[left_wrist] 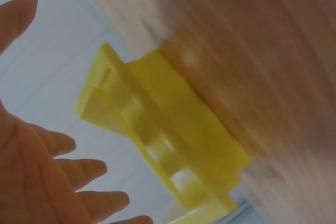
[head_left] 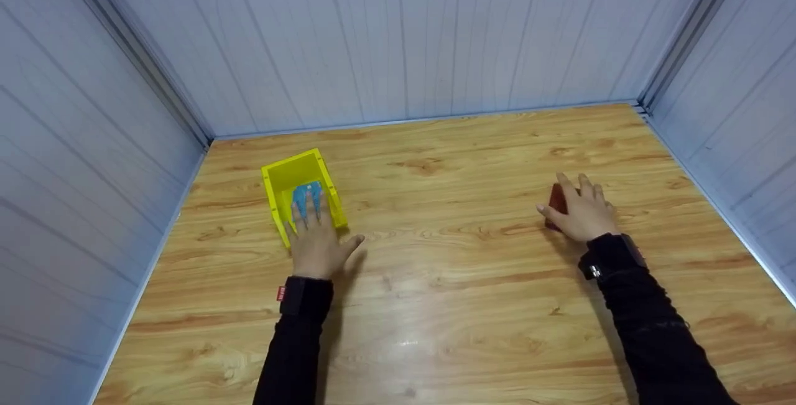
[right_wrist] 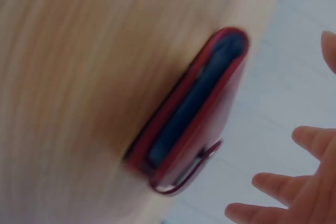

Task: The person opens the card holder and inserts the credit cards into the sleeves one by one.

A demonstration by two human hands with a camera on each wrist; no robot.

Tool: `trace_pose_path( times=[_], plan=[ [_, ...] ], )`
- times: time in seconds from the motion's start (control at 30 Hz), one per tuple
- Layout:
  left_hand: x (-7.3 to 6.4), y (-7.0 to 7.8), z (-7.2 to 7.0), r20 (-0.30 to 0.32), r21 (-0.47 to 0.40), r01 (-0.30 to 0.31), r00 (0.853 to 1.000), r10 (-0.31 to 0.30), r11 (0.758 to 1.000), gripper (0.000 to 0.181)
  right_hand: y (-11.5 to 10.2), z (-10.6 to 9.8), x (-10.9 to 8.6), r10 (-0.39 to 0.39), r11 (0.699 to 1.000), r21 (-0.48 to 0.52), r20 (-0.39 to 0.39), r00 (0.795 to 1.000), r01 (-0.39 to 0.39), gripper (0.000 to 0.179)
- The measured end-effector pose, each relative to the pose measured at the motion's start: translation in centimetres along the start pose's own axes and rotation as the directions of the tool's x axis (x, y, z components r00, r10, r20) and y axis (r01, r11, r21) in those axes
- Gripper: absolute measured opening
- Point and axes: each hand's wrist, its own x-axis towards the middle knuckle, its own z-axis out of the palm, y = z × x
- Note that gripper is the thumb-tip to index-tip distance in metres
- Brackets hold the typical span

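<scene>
My left hand (head_left: 316, 248) hovers, fingers spread, over the near end of a yellow plastic bin (head_left: 270, 190). A light blue item (head_left: 301, 191) lies inside that bin, partly covered by the fingers; its kind cannot be made out. In the left wrist view a gap shows between the fingers and the bin's rim (left_wrist: 152, 129). On the right, my other hand (head_left: 586, 213) is held with straight, parted fingers above a dark red wallet (head_left: 555, 207), hiding part of it. The right wrist view shows the wallet (right_wrist: 215, 114) folded, with a strap and a dark blue inside, apart from the fingers.
Both things stand on a wood-grain tabletop (head_left: 429, 231). Pale panel walls rise at the back (head_left: 429, 38), the left (head_left: 81, 162) and the right (head_left: 746, 100). Black sleeves and wrist straps cover both forearms.
</scene>
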Motion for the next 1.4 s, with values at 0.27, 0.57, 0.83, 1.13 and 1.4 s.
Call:
trace_pose_path(
  times=[0.27, 0.57, 0.83, 1.13, 1.4],
  plan=[
    [0.1, -0.9, 0.3, 0.076, 0.02, 0.041, 0.996, -0.042, 0.999, 0.092, 1.2, 0.4, 0.1, 0.047, 0.999, -0.019, 0.074, 0.996, -0.045, 0.091],
    [0.5, -1.2, 0.8, 0.004, -0.011, 0.05, 0.999, -0.05, 0.999, 0.061, 1.7, 0.5, 0.1, 0.023, 1.0, 0.009, 0.109, 0.994, -0.024, 0.086],
    [1.0, -1.6, 0.8, -0.075, -0.002, 0.054, 0.996, -0.054, 0.999, 0.03, 1.6, 0.4, 0.1, -0.019, 1.0, 0.019, 0.124, 0.992, 0.017, 0.084],
    [1.0, -1.2, 0.9, -0.079, 0.0, 0.022, 0.997, -0.022, 1.0, 0.029, 1.3, 0.7, -0.2, -0.021, 1.0, 0.016, 0.14, 0.99, 0.019, 0.084],
    [1.1, -0.5, 1.1, -0.068, -0.008, -0.028, 0.997, 0.027, 1.0, 0.035, 0.4, 0.9, -0.7, -0.057, 0.998, 0.027, 0.135, 0.989, 0.054, 0.083]
  ],
)
